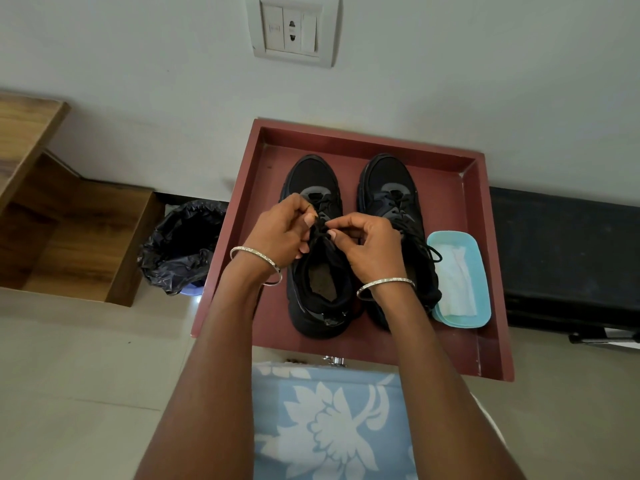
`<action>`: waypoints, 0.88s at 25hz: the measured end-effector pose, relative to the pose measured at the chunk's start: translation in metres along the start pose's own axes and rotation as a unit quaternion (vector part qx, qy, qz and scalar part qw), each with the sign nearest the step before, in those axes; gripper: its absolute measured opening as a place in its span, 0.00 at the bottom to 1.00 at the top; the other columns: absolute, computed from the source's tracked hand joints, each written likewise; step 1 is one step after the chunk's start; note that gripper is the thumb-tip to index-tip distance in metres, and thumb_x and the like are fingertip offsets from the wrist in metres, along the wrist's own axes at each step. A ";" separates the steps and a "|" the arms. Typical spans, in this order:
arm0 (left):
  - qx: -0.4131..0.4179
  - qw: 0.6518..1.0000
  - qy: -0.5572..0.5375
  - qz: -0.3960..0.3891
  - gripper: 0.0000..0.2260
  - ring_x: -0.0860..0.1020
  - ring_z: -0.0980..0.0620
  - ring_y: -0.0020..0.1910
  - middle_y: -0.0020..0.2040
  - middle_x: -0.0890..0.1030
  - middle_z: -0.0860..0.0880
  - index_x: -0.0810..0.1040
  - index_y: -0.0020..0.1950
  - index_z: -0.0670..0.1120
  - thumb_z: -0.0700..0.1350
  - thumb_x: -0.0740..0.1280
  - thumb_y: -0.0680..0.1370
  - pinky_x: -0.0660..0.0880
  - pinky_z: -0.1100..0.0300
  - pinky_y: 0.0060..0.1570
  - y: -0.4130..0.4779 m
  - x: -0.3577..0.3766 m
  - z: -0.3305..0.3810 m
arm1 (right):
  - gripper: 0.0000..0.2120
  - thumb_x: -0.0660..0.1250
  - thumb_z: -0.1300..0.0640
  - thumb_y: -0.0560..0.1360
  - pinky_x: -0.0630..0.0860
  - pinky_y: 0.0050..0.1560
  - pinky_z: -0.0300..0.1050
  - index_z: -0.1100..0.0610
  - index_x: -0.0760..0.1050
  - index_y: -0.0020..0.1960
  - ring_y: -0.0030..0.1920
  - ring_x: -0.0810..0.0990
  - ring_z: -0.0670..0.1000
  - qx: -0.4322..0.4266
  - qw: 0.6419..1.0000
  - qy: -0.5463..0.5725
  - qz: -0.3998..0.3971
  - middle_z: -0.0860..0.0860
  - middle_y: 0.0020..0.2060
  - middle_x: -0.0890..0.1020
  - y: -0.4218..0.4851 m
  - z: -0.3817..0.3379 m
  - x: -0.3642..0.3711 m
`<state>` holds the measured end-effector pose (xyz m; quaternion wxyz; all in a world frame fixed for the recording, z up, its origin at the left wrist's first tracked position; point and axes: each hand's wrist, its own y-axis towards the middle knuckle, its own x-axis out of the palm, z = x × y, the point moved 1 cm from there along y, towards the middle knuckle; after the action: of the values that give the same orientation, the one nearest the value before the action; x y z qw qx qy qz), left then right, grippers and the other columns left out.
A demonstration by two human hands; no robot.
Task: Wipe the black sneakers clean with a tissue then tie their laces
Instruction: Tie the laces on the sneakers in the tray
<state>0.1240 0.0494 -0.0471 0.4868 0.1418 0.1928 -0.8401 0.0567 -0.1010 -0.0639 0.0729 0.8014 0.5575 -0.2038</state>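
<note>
Two black sneakers stand side by side on a maroon tray (450, 188), upright, toes pointing away from the person. The left sneaker (313, 188) has a mesh toe, a grey panel at the throat and an open collar that shows a brownish insole. Its black lace (320, 227) is gathered over the tongue, pinched between the left hand (280, 230) and the right hand (367, 247); whether a knot is formed cannot be told. The right sneaker (389, 181) matches it, its lace loose, one end looping out over the outer side. A white tissue (455, 282) lies flat in a pale blue dish (483, 271) just beside the right sneaker's heel.
</note>
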 end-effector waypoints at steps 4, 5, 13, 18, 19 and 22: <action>-0.059 0.997 -0.051 -0.022 0.04 0.80 0.51 0.33 0.39 0.79 0.46 0.78 0.52 0.43 0.35 0.65 0.81 0.80 0.59 0.36 0.000 -0.012 -0.012 | 0.05 0.73 0.63 0.74 0.81 0.50 0.39 0.55 0.86 0.47 0.43 0.85 0.42 -0.018 0.999 -0.029 0.009 0.46 0.41 0.87 0.000 -0.002 0.002; -0.060 0.997 -0.044 -0.020 0.04 0.81 0.51 0.33 0.39 0.79 0.46 0.78 0.51 0.43 0.35 0.67 0.80 0.80 0.60 0.36 0.000 -0.013 -0.013 | 0.05 0.73 0.62 0.74 0.81 0.50 0.39 0.55 0.86 0.47 0.43 0.84 0.42 -0.021 0.999 -0.037 0.012 0.46 0.41 0.86 0.000 -0.002 0.002; -0.048 0.998 -0.025 -0.010 0.02 0.81 0.51 0.35 0.37 0.80 0.47 0.80 0.49 0.43 0.37 0.70 0.78 0.82 0.58 0.36 -0.002 -0.013 -0.012 | 0.08 0.68 0.60 0.77 0.79 0.45 0.52 0.47 0.74 0.45 0.43 0.79 0.47 -0.070 0.986 -0.150 0.019 0.46 0.44 0.79 -0.003 -0.005 0.010; -0.025 1.000 0.002 -0.012 0.00 0.79 0.51 0.33 0.36 0.79 0.46 0.79 0.50 0.42 0.38 0.68 0.80 0.80 0.62 0.33 -0.002 -0.009 -0.006 | 0.06 0.61 0.62 0.80 0.68 0.39 0.46 0.51 0.72 0.51 0.43 0.75 0.49 -0.094 0.978 -0.186 0.003 0.47 0.45 0.76 -0.006 -0.010 0.009; -0.027 1.000 0.009 -0.012 0.01 0.79 0.51 0.32 0.36 0.79 0.47 0.78 0.49 0.42 0.38 0.68 0.80 0.79 0.63 0.32 -0.001 -0.008 -0.006 | 0.06 0.61 0.62 0.80 0.69 0.40 0.46 0.51 0.71 0.51 0.43 0.75 0.48 -0.095 0.979 -0.181 0.001 0.47 0.45 0.76 -0.006 -0.009 0.009; -0.024 0.999 -0.003 -0.033 0.05 0.78 0.50 0.32 0.37 0.77 0.49 0.75 0.48 0.44 0.36 0.64 0.82 0.77 0.64 0.31 0.000 -0.007 -0.007 | 0.07 0.60 0.62 0.80 0.68 0.40 0.47 0.50 0.71 0.50 0.43 0.75 0.49 -0.091 0.982 -0.164 0.005 0.46 0.43 0.77 -0.005 -0.006 0.010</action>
<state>0.1276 0.0578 -0.0504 0.4625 0.1210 0.2160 -0.8513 0.0564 -0.0882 -0.0619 0.2372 0.7501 0.5501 -0.2800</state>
